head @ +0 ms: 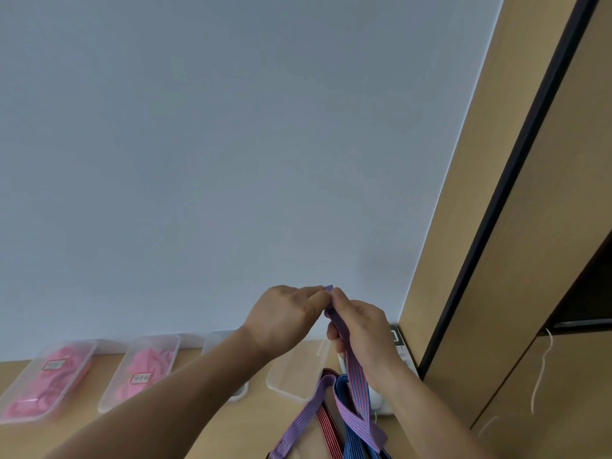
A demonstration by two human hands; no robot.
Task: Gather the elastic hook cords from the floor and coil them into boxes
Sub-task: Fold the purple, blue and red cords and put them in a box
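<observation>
The left hand (284, 313) and right hand (361, 329), fingertips meeting, both pinch the top end of a flat pink-and-blue striped elastic cord (356, 376) that hangs beneath the right hand (a clear rectangular plastic box (291, 376) sits below both).

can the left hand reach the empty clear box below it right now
Probably not yet: the left hand pinches the top end of the striped cord together with the right hand. The clear box lies just below, nothing covering it, so letting go should open the way.
</observation>
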